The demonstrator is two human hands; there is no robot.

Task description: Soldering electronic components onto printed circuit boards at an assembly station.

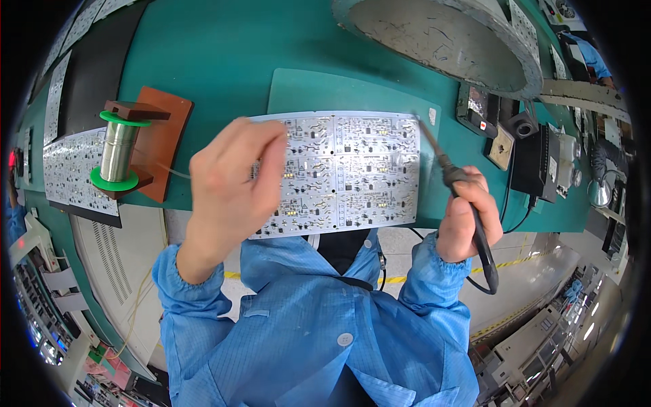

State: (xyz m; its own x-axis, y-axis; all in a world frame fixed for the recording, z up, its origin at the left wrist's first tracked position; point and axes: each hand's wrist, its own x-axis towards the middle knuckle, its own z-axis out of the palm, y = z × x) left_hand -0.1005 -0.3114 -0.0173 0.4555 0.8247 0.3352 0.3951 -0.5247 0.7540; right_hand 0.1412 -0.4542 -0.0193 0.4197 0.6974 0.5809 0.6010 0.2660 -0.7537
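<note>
A white panel of circuit boards (377, 169) lies in front of me, partly on a light green mat (325, 88), its near edge over the table's edge. My left hand (234, 183) is above the panel's left side, fingers closed in a pinch. Solder wire (178, 173) runs into that hand from a green-flanged spool (119, 150); its end is hidden by the fingers. My right hand (469, 216), closed, grips a soldering iron (483, 247) right of the panel. The iron's tip points up-left, near the panel's far right corner.
The spool's stand has a brown base (166, 142). More board panels (74, 166) lie on black sheets at left. A large round hood (441, 41) overhangs the far right. Beneath it are a small box with a red mark (478, 112), an iron holder (523, 126) and a black unit (536, 163).
</note>
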